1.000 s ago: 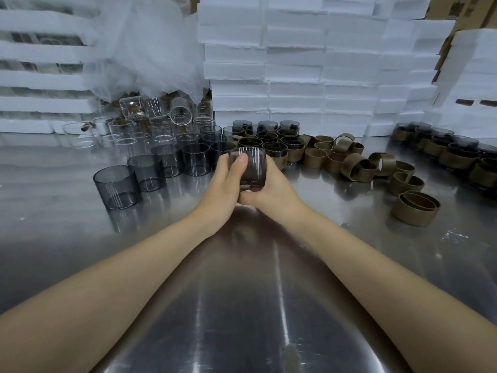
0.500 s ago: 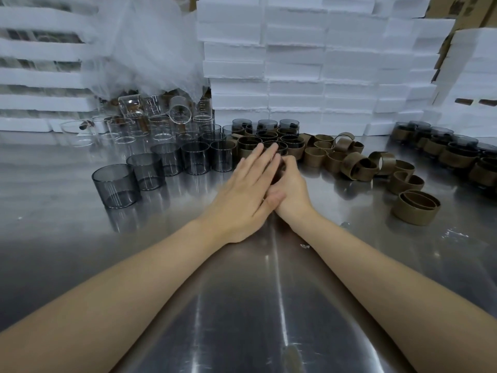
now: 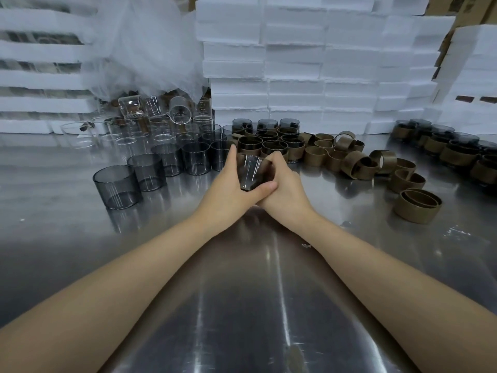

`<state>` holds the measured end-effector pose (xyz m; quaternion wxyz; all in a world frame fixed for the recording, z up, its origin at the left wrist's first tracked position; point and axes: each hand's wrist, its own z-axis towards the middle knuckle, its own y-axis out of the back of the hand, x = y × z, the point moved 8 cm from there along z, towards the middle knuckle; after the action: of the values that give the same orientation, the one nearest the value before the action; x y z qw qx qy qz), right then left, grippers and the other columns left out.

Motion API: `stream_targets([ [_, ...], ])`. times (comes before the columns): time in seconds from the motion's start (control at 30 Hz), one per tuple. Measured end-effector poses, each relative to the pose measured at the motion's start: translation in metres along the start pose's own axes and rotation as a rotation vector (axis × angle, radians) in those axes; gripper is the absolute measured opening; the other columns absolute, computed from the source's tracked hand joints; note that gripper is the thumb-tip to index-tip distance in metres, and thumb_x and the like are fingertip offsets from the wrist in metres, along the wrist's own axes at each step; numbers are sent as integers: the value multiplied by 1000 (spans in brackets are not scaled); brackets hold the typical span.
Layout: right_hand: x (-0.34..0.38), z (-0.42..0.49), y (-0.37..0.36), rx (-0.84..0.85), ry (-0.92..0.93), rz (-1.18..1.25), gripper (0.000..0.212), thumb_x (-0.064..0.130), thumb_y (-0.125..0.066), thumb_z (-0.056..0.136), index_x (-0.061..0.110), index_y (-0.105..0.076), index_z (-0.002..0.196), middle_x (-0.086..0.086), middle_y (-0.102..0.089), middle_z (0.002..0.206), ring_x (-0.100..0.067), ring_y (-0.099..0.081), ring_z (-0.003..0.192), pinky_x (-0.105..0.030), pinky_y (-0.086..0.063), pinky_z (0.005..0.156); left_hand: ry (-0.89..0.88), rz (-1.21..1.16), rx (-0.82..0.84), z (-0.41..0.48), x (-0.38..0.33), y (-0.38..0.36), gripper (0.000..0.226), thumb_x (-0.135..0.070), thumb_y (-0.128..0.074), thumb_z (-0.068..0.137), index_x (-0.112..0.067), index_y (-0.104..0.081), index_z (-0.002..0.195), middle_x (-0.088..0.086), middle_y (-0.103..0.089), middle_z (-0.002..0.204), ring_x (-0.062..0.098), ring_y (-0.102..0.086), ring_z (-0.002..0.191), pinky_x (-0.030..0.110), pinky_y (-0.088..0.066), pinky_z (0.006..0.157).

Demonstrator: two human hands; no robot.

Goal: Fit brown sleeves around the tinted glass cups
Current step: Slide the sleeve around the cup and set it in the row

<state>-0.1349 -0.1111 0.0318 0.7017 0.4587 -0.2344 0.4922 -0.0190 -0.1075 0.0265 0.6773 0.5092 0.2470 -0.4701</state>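
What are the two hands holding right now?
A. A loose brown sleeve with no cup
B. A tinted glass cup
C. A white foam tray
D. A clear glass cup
B: the left hand and the right hand are both wrapped round a tinted glass cup, whose dark see-through wall shows between them.

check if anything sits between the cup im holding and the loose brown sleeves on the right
Nothing visible does. The left hand and right hand grip the tinted cup; only bare table separates it from the loose sleeves to its right.
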Motion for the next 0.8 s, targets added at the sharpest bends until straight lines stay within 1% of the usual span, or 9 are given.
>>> stream_targets([
  [0.07,2,-1,-3,29,17,7,45,19,-80,63,28,-43,87,7,-68,83,-4,-64,76,-17,-51,66,66,-170,2,5,9,3,58,-35,-82,75,-23,-55,125,-23,-68,105,-4,-62,100,11,-48,84],
  [0.13,3,0,-6,51,32,28,48,17,-83,64,30,-44,89,8,-68,86,-5,-65,81,-20,-52,72,89,-363,63,4,8,-1,34,-19,-81,76,-24,-63,105,-16,-73,88,0,-67,87,16,-51,75],
  [0.27,-1,2,-10,119,4,251,56,0,-84,68,23,-48,104,3,-66,97,-12,-65,91,-34,-56,85,197,-791,225,-1,5,-15,45,-21,-71,84,-1,-58,123,12,-70,104,22,-68,96,34,-57,84],
  [0.37,1,1,-13,130,7,66,73,9,-80,74,21,-43,135,4,-62,119,-10,-59,109,-29,-49,94,287,-876,125,1,14,-13,34,-13,-65,87,-2,-60,118,12,-71,100,24,-68,94,34,-56,85],
  [0.47,19,0,-9,73,227,-260,87,14,-75,73,23,-31,148,-2,-45,137,-18,-42,126,-31,-40,103,280,-729,-53,0,19,-6,35,-4,-71,84,-6,-59,117,8,-70,99,23,-67,95,31,-56,83],
  [0.57,23,2,-7,82,274,-355,67,17,-76,71,20,-51,133,-1,-59,121,-19,-53,111,-40,-48,92,138,-341,-135,-2,7,4,57,-14,-76,82,-16,-49,133,0,-63,122,12,-60,113,22,-48,95],
  [0.67,12,5,2,44,171,-279,56,9,-78,68,13,-59,119,-2,-65,108,-18,-60,100,-40,-51,86,-5,-67,-61,-5,-6,-2,69,-31,-56,98,-19,-20,155,-5,-27,158,5,-26,143,21,-20,116],
  [0.73,11,4,4,41,177,-254,51,4,-77,67,10,-59,115,-1,-67,102,-14,-61,94,-36,-51,84,-27,70,26,-7,-7,-14,67,-41,-37,103,-20,-4,157,-10,-4,164,-2,-3,146,15,-3,112],
  [0.8,14,2,1,36,197,-218,51,4,-77,66,12,-59,113,5,-66,95,-9,-61,88,-30,-51,80,11,95,15,-8,-2,-14,66,-48,-26,103,-22,4,156,-12,4,164,-3,4,146,13,2,108],
])
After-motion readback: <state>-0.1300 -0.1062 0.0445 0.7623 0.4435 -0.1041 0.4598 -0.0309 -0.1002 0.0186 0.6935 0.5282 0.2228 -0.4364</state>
